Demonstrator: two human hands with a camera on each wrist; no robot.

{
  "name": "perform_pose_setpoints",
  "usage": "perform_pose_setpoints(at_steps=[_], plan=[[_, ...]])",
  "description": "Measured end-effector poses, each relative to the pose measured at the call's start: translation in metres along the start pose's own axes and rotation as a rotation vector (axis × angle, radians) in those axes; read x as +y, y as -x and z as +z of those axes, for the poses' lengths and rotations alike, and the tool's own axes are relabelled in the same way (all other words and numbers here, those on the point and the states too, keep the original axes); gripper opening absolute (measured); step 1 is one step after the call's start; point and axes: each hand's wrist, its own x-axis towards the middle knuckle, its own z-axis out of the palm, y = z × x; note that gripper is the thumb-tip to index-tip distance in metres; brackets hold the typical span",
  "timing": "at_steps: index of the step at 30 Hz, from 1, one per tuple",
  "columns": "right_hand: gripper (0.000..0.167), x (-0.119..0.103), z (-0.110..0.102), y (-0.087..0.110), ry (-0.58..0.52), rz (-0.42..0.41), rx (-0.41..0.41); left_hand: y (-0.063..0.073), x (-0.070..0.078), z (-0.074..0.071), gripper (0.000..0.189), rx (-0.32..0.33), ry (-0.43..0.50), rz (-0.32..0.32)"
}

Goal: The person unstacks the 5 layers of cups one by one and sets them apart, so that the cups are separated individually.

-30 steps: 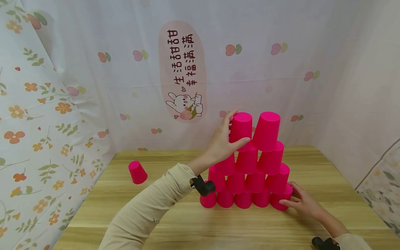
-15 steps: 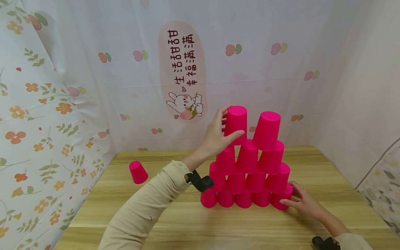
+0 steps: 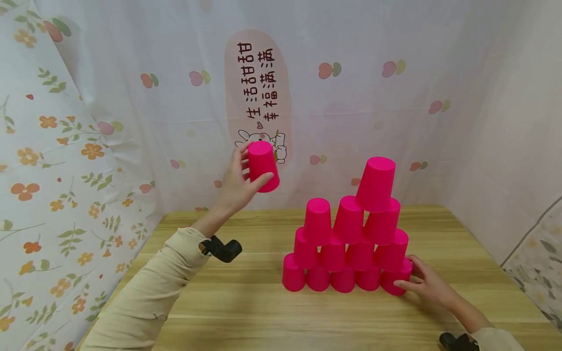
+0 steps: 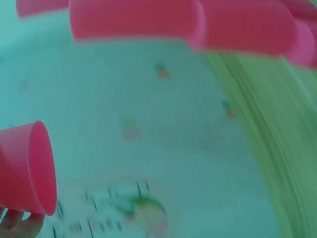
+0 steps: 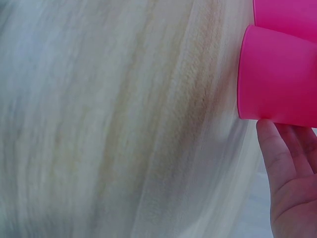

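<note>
My left hand (image 3: 239, 183) grips an upside-down pink cup (image 3: 262, 168) in the air, left of the stack. Thumb in front and fingers behind, it holds the cup by its sides; the left wrist view shows the cup's open mouth (image 4: 43, 168). A stepped stack of upside-down pink cups stands on the table, with one cup (image 3: 376, 184) on top at the right and three beneath it, including a left one (image 3: 318, 222). My right hand (image 3: 428, 282) holds the bottom-right cup (image 3: 395, 280) between thumb and fingers; in the right wrist view fingertips touch its side.
The stack rests on a wood-grain table (image 3: 237, 297). A patterned curtain (image 3: 175, 122) hangs behind the table and along its left side. My left sleeve (image 3: 145, 287) crosses over the table's left part, covering the spot where a lone cup stood.
My left hand has lifted a cup off the stack's top row and carried it left. The lone cup at left is now largely hidden behind my left arm. My right hand stays put.
</note>
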Motion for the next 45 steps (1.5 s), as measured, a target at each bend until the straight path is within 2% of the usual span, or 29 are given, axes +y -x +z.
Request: perform_pose_setpoints(at_steps=[4, 7, 11, 14, 17, 24, 29, 33, 38, 45], plan=[[0.044, -0.002, 0.0, 0.001, -0.008, -0.008, -0.001, 0.009, -0.015, -0.03, 0.07, 0.079, -0.039, -0.039], [0.044, -0.003, -0.001, 0.002, -0.004, 0.013, -0.002, 0.016, -0.026, -0.046, 0.069, 0.127, -0.064, -0.079], [0.044, -0.003, -0.002, 0.002, 0.013, 0.045, -0.006, 0.03, -0.049, -0.059, 0.068, 0.162, -0.097, -0.154], [0.044, -0.002, -0.002, 0.001, 0.023, 0.048, -0.009, 0.042, -0.072, -0.063, 0.068, 0.176, -0.125, -0.21], [0.044, -0.002, -0.001, 0.001, 0.02, 0.048, -0.002, 0.056, -0.095, -0.06, 0.069, 0.188, -0.132, -0.255], [0.044, -0.004, 0.0, 0.0, 0.013, 0.045, -0.004, 0.092, -0.15, -0.04, 0.07, 0.225, -0.109, -0.351], [0.044, -0.005, 0.001, -0.001, 0.013, 0.042, 0.001, 0.111, -0.18, -0.031, 0.068, 0.248, -0.163, -0.36], [0.044, -0.003, 0.003, 0.001, -0.003, 0.051, -0.006, 0.124, -0.194, -0.026, 0.066, 0.258, -0.215, -0.367], [0.043, -0.003, 0.002, 0.001, 0.001, 0.073, -0.013, 0.134, -0.205, -0.022, 0.065, 0.277, -0.251, -0.418], [0.045, -0.007, 0.003, -0.001, 0.022, 0.02, 0.004, 0.145, -0.217, -0.018, 0.064, 0.303, -0.251, -0.453]])
